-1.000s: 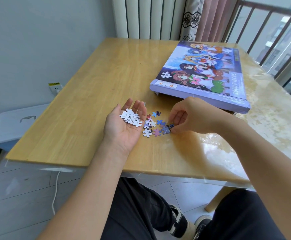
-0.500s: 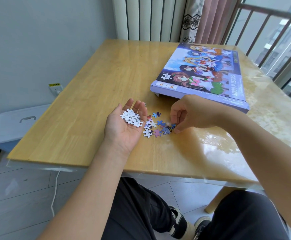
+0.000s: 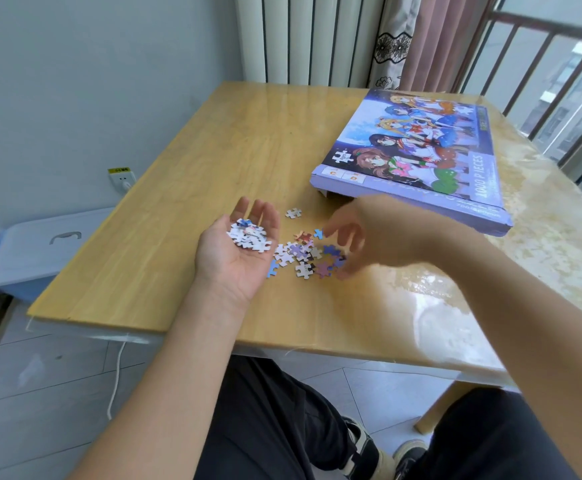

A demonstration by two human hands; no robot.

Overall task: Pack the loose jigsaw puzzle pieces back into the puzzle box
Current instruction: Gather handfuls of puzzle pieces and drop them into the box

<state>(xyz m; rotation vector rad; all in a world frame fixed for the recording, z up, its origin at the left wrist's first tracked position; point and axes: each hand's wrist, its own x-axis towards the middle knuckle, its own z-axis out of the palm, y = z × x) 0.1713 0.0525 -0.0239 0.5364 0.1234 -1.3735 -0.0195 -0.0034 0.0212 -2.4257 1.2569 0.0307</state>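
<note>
My left hand (image 3: 239, 252) lies palm up on the wooden table (image 3: 192, 174), cupping a heap of puzzle pieces (image 3: 248, 237), mostly white backs up. Just right of it several loose pieces (image 3: 305, 256) are scattered on the table, and one single piece (image 3: 293, 213) lies a little farther back. My right hand (image 3: 369, 233) hovers over the right side of the scatter, blurred, fingers spread and pointing down; I see nothing held in it. The purple puzzle box (image 3: 417, 157) with a cartoon lid sits closed at the back right, its near edge partly behind my right hand.
A blue-and-white plastic storage bin (image 3: 40, 247) stands on the floor to the left of the table. A wall socket (image 3: 122, 178) is on the left wall. A radiator and curtain are behind the table, a railing at the right. My legs are under the near edge.
My right hand has lifted from pinching at the right edge of the scatter and spread its fingers above the pieces. The left hand stays palm up with its heap, now showing a coloured piece.
</note>
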